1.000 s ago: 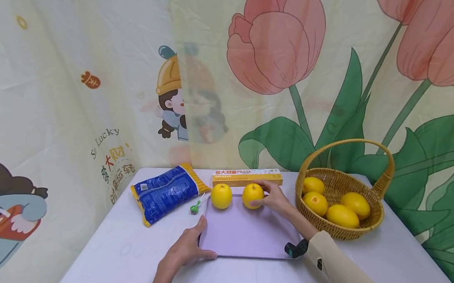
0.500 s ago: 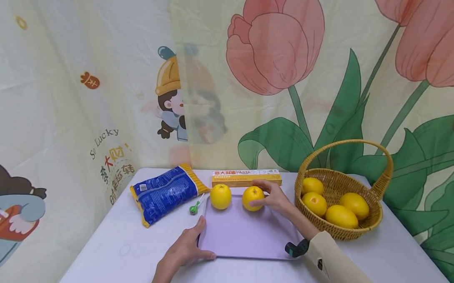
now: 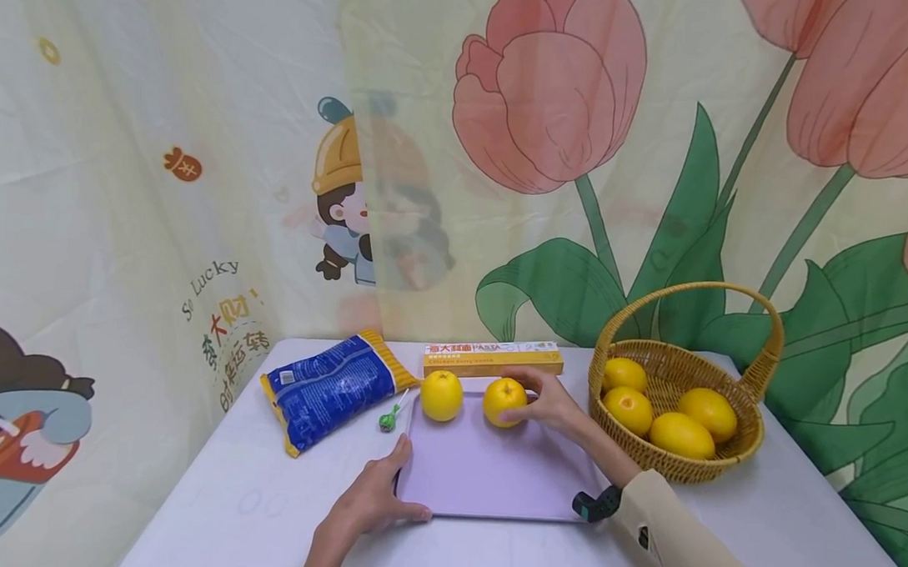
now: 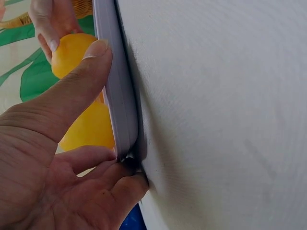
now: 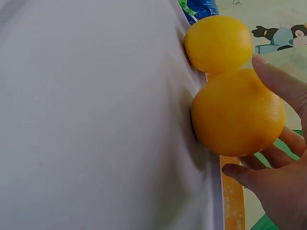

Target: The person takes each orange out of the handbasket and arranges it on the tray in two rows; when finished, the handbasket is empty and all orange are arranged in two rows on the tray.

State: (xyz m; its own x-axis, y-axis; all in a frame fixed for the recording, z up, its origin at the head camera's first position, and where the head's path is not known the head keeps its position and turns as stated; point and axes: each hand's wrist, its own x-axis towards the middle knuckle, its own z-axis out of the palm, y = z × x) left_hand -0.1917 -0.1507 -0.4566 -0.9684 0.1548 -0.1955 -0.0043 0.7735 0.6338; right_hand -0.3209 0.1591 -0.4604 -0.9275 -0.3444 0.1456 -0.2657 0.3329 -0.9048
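From my remote seat I had the right grip [image 3: 546, 400] curved partly round an orange [image 3: 503, 402], thumb on one side and fingers on the other, spread only about as far as the fruit was wide; that orange sat at the far half of a lilac tray [image 3: 491, 474], though I could not tell whether its weight lay on the surface or in the fingers. My left grip [image 3: 369, 492] held the tray's near left corner, thumb along the near edge and fingers against the left side. A second orange [image 3: 441, 395] stood on the tray just left of the right grip, with a small gap between the two fruits. The desk [image 3: 228, 475] under both hands wore a white cloth, its weave plain in the left wrist view. Just past the left grip's fingertips lay a green-wrapped lollipop [image 3: 387, 419], and beyond that a blue packet [image 3: 333, 392] with yellow ends. A pasta box [image 3: 457, 360] lay behind the right grip, while to its right a wicker basket [image 3: 632, 447] with a tall handle carried four yellow fruits [image 3: 680, 436]. Printed curtains [image 3: 191, 59] hung beyond the grips: a large pink tulip [image 3: 556, 105] with green leaves ahead of the right one, and, farther left, a cartoon figure [image 3: 344, 204] half veiled by a pale overlapping panel, with "So Lucky" lettering [image 3: 212, 279] beside it.
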